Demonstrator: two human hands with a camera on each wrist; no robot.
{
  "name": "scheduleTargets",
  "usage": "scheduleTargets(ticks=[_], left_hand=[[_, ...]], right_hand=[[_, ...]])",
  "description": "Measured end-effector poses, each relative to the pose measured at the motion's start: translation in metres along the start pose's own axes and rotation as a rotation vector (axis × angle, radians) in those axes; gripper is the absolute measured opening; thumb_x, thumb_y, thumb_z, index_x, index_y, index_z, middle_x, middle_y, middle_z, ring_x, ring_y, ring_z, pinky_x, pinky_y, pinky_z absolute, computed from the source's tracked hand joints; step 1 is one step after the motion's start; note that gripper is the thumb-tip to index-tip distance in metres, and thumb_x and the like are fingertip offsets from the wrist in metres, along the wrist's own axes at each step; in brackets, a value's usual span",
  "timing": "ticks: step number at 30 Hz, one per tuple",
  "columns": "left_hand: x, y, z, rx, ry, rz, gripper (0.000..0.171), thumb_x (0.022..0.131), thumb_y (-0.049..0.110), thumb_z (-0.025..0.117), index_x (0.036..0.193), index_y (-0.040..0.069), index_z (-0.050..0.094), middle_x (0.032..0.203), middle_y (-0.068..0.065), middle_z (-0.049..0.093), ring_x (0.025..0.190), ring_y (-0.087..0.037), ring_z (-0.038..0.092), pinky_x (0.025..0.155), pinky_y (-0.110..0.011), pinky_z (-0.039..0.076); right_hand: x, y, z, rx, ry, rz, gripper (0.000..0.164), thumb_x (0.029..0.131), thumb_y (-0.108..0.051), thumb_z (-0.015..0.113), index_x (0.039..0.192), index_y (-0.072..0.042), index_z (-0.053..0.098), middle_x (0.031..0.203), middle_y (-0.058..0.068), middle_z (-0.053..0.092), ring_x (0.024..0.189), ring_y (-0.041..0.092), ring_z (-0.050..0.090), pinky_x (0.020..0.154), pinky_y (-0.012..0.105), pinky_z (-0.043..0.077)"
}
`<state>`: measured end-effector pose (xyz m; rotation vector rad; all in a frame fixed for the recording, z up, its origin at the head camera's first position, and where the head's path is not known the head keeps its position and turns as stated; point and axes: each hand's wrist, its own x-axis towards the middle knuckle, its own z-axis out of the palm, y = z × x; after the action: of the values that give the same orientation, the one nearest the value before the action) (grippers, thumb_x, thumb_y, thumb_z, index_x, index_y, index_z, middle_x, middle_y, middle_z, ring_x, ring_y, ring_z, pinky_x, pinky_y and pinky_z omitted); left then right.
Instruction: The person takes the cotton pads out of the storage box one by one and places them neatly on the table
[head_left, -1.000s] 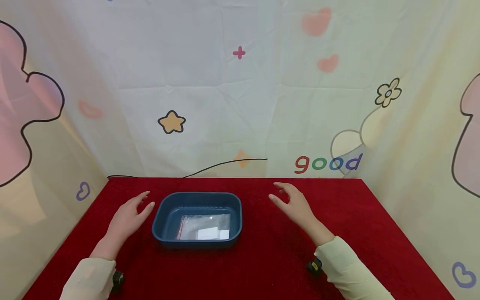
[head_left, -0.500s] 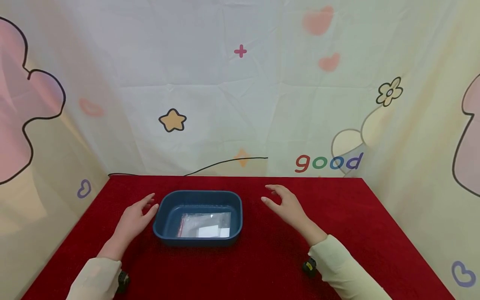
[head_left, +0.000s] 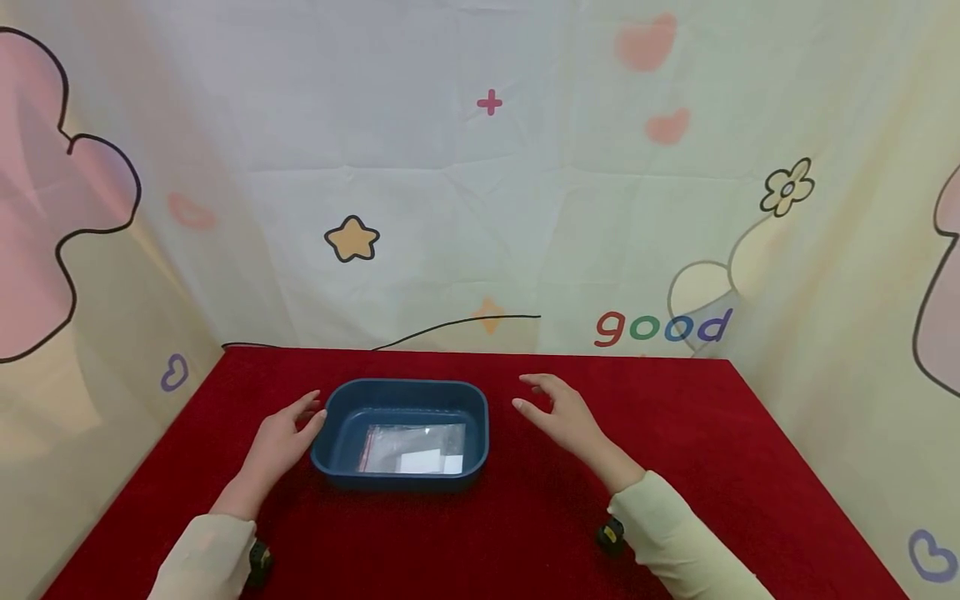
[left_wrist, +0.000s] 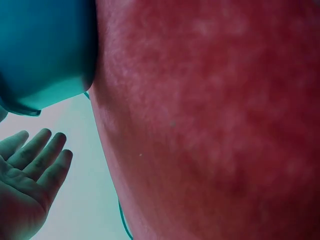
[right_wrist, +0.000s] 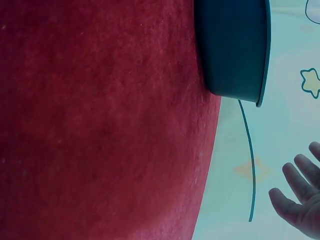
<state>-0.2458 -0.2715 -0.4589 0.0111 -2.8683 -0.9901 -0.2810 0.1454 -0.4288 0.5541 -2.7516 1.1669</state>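
Observation:
A blue rectangular basin [head_left: 397,482] with rounded corners sits on the red cloth, left of centre in the head view. Inside it lies a clear plastic zip bag [head_left: 390,442] with a red stripe at its left end and something white in it. My left hand [head_left: 279,440] is at the basin's left side, fingers extended, thumb tip right at the rim. To the right, my right hand [head_left: 564,417] hovers apart from the basin, fingers loosely spread and holding nothing. Each wrist view shows the basin's outer wall [left_wrist: 47,50] and part of a hand with its fingers extended.
Red cloth [head_left: 465,542] covers the table. Behind and at both sides hangs a pale printed curtain [head_left: 420,167] with a star, hearts, a flower and the word "good". Dark wrist cameras [head_left: 611,535] sit under both cuffs.
Both hands have moved inward: the left rightward up to the basin's rim, the right leftward toward the basin. The basin and bag stay put on the table; the head view has shifted slightly.

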Motion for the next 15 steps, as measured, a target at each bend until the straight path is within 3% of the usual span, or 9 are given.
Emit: scheduleTargets(ticks=[15], left_hand=[[0.002, 0.001, 0.008, -0.037, 0.002, -0.02, 0.06, 0.104, 0.024, 0.056, 0.153, -0.006, 0.04, 0.145, -0.032, 0.055, 0.127, -0.048, 0.059, 0.102, -0.057, 0.056]], right_hand=[[0.008, -0.013, 0.003, 0.005, -0.046, -0.007, 0.056, 0.091, -0.027, 0.075, 0.14, -0.006, 0.06, 0.143, 0.019, 0.061, 0.128, 0.04, 0.06, 0.106, 0.059, 0.053]])
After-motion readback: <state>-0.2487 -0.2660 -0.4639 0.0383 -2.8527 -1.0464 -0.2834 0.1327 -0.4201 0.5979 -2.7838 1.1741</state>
